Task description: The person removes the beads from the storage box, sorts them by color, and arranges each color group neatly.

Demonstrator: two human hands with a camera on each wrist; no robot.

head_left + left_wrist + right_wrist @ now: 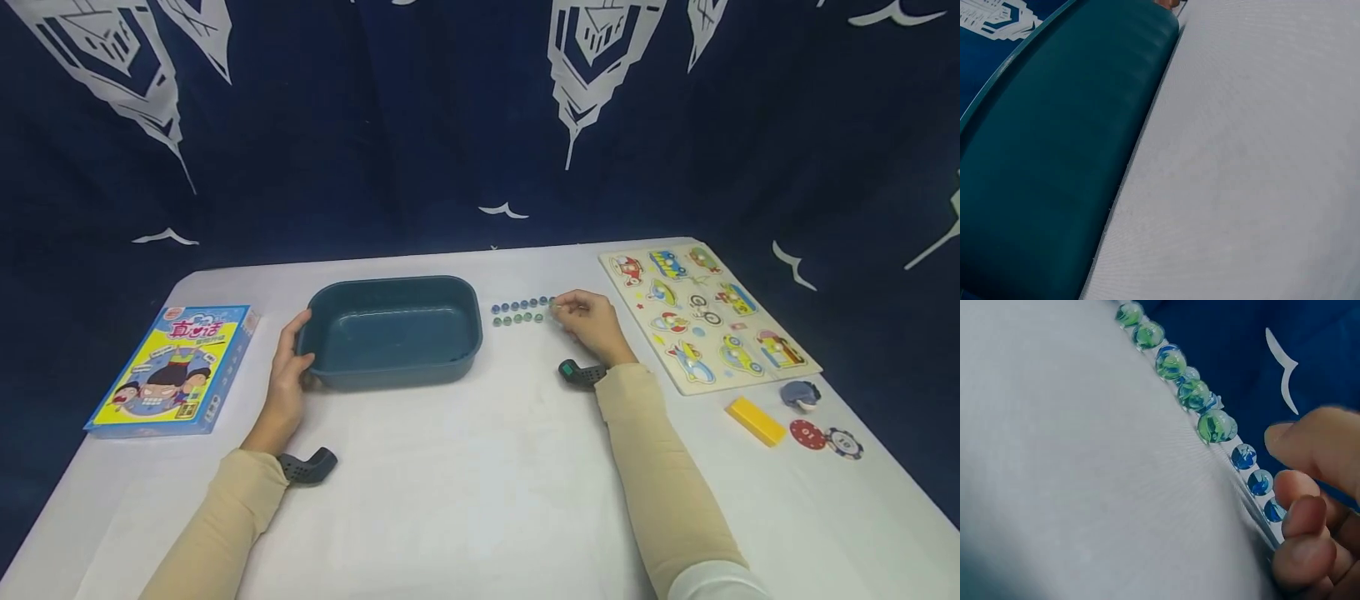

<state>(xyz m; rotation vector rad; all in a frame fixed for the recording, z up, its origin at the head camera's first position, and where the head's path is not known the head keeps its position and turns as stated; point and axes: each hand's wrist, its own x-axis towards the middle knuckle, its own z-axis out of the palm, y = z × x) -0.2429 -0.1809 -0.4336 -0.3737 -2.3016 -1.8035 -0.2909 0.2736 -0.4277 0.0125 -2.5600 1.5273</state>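
A dark teal rectangular basin (390,377) stands on the white table, its inside bare in the head view. My left hand (286,379) holds the basin's left end, fingers along the side and thumb at the near corner. In the left wrist view, the basin's long wall (1066,150) fills the left part. Right of the basin lie two rows of glass marbles, blue ones (514,306) behind and green ones (517,319) in front. My right hand (588,323) is at the rows' right end, fingertips curled close by the last blue marbles (1260,482); I cannot tell whether they pinch one.
A boxed card game (176,371) lies at the left. On the right are a wooden picture puzzle board (708,317), a yellow block (756,421), a small blue-grey figure (800,395), a red chip (807,434) and a black-and-white chip (844,443). A dark blue curtain (420,142) hangs behind the table.
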